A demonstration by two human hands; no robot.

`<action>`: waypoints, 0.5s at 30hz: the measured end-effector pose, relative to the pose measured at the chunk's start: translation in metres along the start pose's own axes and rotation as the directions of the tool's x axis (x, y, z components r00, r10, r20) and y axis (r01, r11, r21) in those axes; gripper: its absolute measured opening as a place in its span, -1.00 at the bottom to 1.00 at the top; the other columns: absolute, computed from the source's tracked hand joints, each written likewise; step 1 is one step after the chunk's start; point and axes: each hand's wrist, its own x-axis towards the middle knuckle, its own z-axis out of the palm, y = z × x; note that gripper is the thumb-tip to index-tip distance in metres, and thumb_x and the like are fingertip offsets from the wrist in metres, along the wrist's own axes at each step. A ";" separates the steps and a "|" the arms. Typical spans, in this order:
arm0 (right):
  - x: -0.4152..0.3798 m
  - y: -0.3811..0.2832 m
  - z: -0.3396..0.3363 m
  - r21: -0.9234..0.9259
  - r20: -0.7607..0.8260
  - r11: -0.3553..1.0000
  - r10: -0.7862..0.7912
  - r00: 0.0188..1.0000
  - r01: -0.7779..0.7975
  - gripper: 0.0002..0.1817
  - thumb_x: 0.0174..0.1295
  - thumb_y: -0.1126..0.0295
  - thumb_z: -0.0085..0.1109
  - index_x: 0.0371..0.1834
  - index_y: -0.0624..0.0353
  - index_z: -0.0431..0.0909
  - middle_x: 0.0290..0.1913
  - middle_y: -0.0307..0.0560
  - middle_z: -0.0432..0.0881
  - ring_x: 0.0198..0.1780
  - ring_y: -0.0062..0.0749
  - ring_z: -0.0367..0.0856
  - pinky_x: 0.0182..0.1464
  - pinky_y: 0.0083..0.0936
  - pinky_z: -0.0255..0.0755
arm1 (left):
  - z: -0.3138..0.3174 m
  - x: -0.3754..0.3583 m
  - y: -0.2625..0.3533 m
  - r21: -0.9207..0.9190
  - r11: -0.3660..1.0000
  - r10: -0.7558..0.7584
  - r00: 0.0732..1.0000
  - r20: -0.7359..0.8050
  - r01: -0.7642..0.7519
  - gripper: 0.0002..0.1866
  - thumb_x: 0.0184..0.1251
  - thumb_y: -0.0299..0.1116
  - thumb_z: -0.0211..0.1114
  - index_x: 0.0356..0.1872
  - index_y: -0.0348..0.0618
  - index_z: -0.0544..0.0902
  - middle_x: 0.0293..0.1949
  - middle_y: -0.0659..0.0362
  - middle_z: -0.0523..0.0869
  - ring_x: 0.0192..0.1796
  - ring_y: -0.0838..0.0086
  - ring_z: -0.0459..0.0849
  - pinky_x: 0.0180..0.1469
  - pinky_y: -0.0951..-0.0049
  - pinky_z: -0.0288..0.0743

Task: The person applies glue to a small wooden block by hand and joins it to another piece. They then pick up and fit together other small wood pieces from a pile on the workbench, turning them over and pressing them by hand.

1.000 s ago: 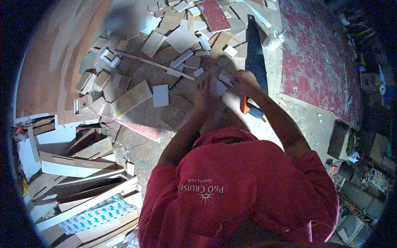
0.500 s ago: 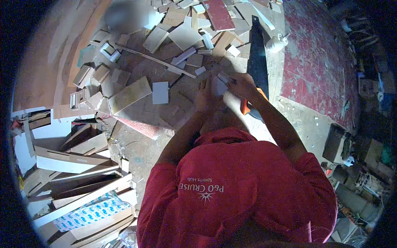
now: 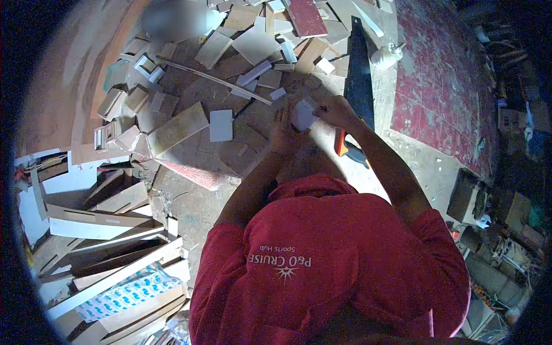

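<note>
A small pale flat piece [image 3: 303, 113], apparently a wood offcut, is held between my two hands over the work surface. My left hand [image 3: 283, 133] is closed along its left side. My right hand [image 3: 340, 113] pinches at its right edge; whether those fingers hold anything else is too dark to tell. Close to my right forearm lies a handsaw [image 3: 359, 75] with a dark blade and an orange and black handle, partly hidden by the arm. A white rectangular piece [image 3: 221, 126] rests on the surface left of my left hand.
Many wood offcuts [image 3: 253, 46] are heaped at the back, with a thin wooden strip [image 3: 213, 79] before them. A white bottle [image 3: 386, 56] stands beyond the saw. Long boards [image 3: 115, 253] pile up at lower left. A worn red panel [image 3: 437, 86] lies right.
The pale piece has turned so that more of its face shows between my hands. My right hand has shifted slightly left and up. The view has moved a little.
</note>
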 end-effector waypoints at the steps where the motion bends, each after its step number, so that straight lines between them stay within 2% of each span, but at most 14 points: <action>1: 0.000 -0.002 0.000 0.002 0.002 1.000 0.002 1.000 -0.002 -0.65 -0.03 0.09 0.22 -0.43 0.19 0.60 -0.59 0.09 0.55 -0.49 -0.06 0.58 -0.41 -0.23 0.40 | 0.007 -0.001 -0.008 0.023 1.000 0.014 1.000 -0.016 -0.014 0.10 -0.35 -0.21 0.50 0.33 -0.11 0.04 0.09 -0.16 0.42 0.08 -0.12 0.38 0.13 0.05 0.30; 3: -0.001 -0.005 0.000 0.077 -0.145 0.992 -0.090 0.985 0.102 -0.65 -0.04 0.08 0.23 -0.42 0.17 0.61 -0.59 0.07 0.56 -0.51 -0.06 0.58 -0.42 -0.23 0.41 | 0.017 -0.004 -0.020 0.068 0.997 0.044 0.998 -0.048 -0.040 0.11 -0.36 -0.19 0.50 0.33 -0.14 0.04 0.11 -0.13 0.42 0.11 -0.13 0.37 0.16 0.07 0.28; 4: 0.000 -0.005 0.000 0.079 -0.144 0.992 -0.088 0.986 0.100 -0.65 -0.04 0.08 0.23 -0.42 0.17 0.61 -0.59 0.07 0.56 -0.51 -0.06 0.58 -0.42 -0.23 0.41 | 0.008 -0.001 -0.011 0.068 0.997 0.042 0.998 -0.045 -0.039 0.11 -0.36 -0.19 0.50 0.33 -0.14 0.04 0.11 -0.13 0.42 0.11 -0.13 0.37 0.16 0.07 0.28; 6: 0.001 -0.006 -0.001 0.057 -0.141 0.989 -0.124 0.982 0.133 -0.65 -0.04 0.07 0.23 -0.40 0.16 0.62 -0.58 0.07 0.57 -0.50 -0.06 0.58 -0.41 -0.23 0.42 | -0.009 0.003 0.007 -0.047 0.996 -0.067 0.994 0.088 0.071 0.12 -0.35 -0.20 0.50 0.33 -0.15 0.02 0.14 -0.08 0.41 0.11 -0.09 0.39 0.20 0.10 0.23; 7: 0.001 -0.006 -0.001 0.059 -0.141 0.990 -0.122 0.982 0.132 -0.65 -0.04 0.07 0.23 -0.40 0.16 0.62 -0.58 0.07 0.57 -0.50 -0.06 0.58 -0.41 -0.23 0.42 | -0.010 0.004 0.008 -0.047 0.996 -0.068 0.994 0.090 0.072 0.12 -0.35 -0.20 0.50 0.33 -0.15 0.02 0.14 -0.08 0.41 0.11 -0.09 0.39 0.20 0.10 0.23; 9: 0.002 -0.010 -0.005 -0.006 -0.174 0.979 -0.200 0.964 0.202 -0.65 -0.01 0.07 0.21 -0.42 0.16 0.62 -0.58 0.06 0.57 -0.50 -0.07 0.58 -0.39 -0.26 0.43 | -0.013 0.006 0.012 -0.091 0.996 0.028 0.998 0.053 -0.023 0.12 -0.34 -0.22 0.50 0.34 -0.13 -0.01 0.16 -0.03 0.42 0.09 -0.05 0.43 0.24 0.14 0.17; 13: 0.008 -0.002 -0.009 0.072 -0.127 0.973 -0.209 0.970 0.219 -0.65 0.02 0.06 0.17 -0.44 0.15 0.63 -0.59 0.05 0.57 -0.52 -0.13 0.59 -0.38 -0.29 0.45 | -0.015 0.008 0.014 -0.082 0.996 -0.038 0.996 0.077 0.044 0.12 -0.35 -0.26 0.49 0.34 -0.12 0.00 0.18 0.02 0.40 0.09 -0.02 0.44 0.24 0.15 0.17; 14: 0.016 0.020 0.002 0.109 0.055 0.987 -0.121 0.991 0.115 -0.65 0.04 0.05 0.15 -0.46 0.15 0.63 -0.59 0.04 0.57 -0.53 -0.18 0.59 -0.39 -0.31 0.45 | -0.008 0.007 0.006 -0.100 0.995 -0.022 0.997 0.079 0.030 0.12 -0.36 -0.28 0.50 0.34 -0.12 0.00 0.18 0.02 0.41 0.11 -0.01 0.42 0.23 0.15 0.17; 15: 0.020 0.025 0.004 0.126 0.238 0.992 -0.034 0.971 0.003 -0.64 0.06 0.04 0.13 -0.48 0.15 0.63 -0.59 0.02 0.58 -0.54 -0.24 0.59 -0.39 -0.34 0.45 | -0.007 0.008 0.005 -0.117 0.993 -0.007 0.997 0.081 0.016 0.12 -0.36 -0.30 0.50 0.34 -0.11 0.01 0.17 0.02 0.42 0.12 0.00 0.40 0.23 0.14 0.18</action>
